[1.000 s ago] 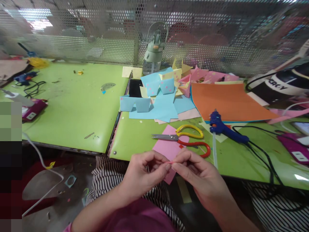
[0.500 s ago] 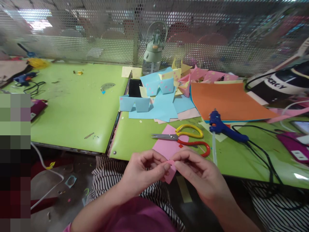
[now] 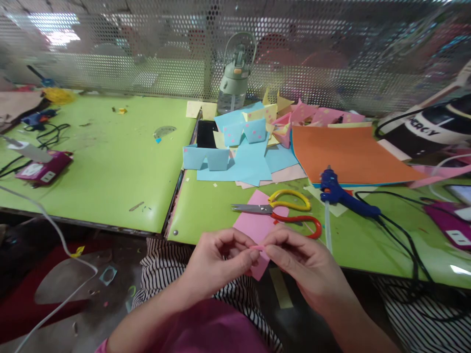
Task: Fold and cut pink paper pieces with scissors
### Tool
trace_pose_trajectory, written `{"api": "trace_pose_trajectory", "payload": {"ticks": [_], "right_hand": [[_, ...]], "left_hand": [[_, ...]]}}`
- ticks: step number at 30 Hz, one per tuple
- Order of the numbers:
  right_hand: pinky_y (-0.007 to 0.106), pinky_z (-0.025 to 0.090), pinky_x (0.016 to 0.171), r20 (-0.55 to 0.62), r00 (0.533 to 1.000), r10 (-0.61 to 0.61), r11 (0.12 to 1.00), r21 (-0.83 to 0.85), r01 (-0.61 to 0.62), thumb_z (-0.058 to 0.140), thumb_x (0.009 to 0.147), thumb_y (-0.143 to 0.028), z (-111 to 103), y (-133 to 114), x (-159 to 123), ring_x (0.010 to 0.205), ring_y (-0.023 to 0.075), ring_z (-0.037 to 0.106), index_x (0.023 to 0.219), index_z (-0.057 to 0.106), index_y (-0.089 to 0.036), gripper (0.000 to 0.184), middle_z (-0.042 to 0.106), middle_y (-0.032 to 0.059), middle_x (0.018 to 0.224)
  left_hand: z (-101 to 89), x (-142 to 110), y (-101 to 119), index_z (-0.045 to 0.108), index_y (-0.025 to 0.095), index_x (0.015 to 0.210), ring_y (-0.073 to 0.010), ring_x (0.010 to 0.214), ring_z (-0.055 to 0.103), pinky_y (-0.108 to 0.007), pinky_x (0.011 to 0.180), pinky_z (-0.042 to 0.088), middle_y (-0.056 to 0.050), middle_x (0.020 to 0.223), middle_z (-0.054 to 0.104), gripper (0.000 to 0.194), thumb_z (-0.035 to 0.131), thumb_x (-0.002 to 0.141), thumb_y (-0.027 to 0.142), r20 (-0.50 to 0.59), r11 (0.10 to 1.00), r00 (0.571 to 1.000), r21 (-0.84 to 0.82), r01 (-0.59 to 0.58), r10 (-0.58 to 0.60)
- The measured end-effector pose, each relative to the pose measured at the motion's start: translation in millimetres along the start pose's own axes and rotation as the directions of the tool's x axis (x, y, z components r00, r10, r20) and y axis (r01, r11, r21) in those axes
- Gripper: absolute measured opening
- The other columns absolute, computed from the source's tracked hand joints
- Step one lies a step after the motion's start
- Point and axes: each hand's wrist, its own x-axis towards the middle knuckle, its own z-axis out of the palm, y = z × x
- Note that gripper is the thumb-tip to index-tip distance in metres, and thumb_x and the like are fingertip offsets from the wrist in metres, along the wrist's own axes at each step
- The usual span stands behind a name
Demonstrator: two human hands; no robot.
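A glossy green surface (image 3: 209, 208) is backed by a metallic-looking panel (image 3: 147, 54) pierced with rows of small round holes. Folded light-blue paper shapes (image 3: 217, 159), cut with angular notches, are stood among flat sheets; one folded shape (image 3: 253, 132) is dotted with pink. A broad, smooth orange sheet (image 3: 353, 157) is laid to their right, its front edge underlined by blue. A flat pink sheet (image 3: 250, 223) is extended past the surface's front edge and is partly covered by scissors (image 3: 255, 209) with slim metal blades and rounded loops (one yellow, one red). A blue glue gun (image 3: 333, 191), fitted with a translucent stick, is placed to the right of the scissors.

A small pink piece (image 3: 259, 247) is held between the two hands, above the near part of the pink sheet. By the left hand (image 3: 219, 262) it is pinched between thumb and curled fingers; by the right hand (image 3: 307, 262) its other end is pinched likewise, the fingertips nearly meeting.
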Motion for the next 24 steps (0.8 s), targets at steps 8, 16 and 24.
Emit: {"api": "trace_pose_trajectory", "payload": {"ticks": [8, 16, 24], "right_hand": [[0.023, 0.046, 0.062, -0.050, 0.999, 0.021, 1.000, 0.016, -0.020, 0.071, 0.078, -0.038, 2.5, 0.7, 0.1, 0.066, 0.0124, 0.053, 0.068, 0.065, -0.022, 0.021, 0.057, -0.0012, 0.069], [0.023, 0.041, 0.052, -0.030, 0.994, -0.103, 0.974, -0.204, 0.095, 0.064, 0.085, -0.042, -4.7, 9.6, 1.3, 0.061, 0.0124, 0.050, 0.071, 0.062, -0.023, 0.024, 0.054, -0.0011, 0.068], [0.022, 0.040, 0.051, -0.097, 0.971, -0.217, 0.940, -0.290, 0.181, 0.062, 0.086, -0.038, -0.6, 15.2, 0.4, 0.059, 0.0117, 0.049, 0.071, 0.060, -0.023, 0.021, 0.054, -0.0017, 0.067]], "left_hand": [[-1.7, -1.5, 0.5, 0.068, 0.012, 0.078, -0.0058, 0.055, 0.062, -0.014, 0.053, 0.049, -0.002, 0.065, 0.070, 0.019, 0.077, 0.076, 0.029, 0.006, 1.000, 1.000, 0.007, 0.005, -0.005], [-1.3, -2.3, 0.3, 0.069, 0.012, 0.084, -0.0067, 0.058, 0.062, -0.015, 0.055, 0.049, -0.004, 0.071, 0.071, 0.023, 0.078, 0.075, 0.030, 0.029, 1.000, 0.999, 0.002, -0.014, 0.014], [0.8, -0.9, 1.0, 0.069, 0.012, 0.081, -0.0086, 0.064, 0.065, -0.017, 0.062, 0.051, -0.004, 0.072, 0.072, 0.018, 0.069, 0.084, 0.030, 0.019, 0.992, 0.994, 0.058, -0.108, 0.107]]}}
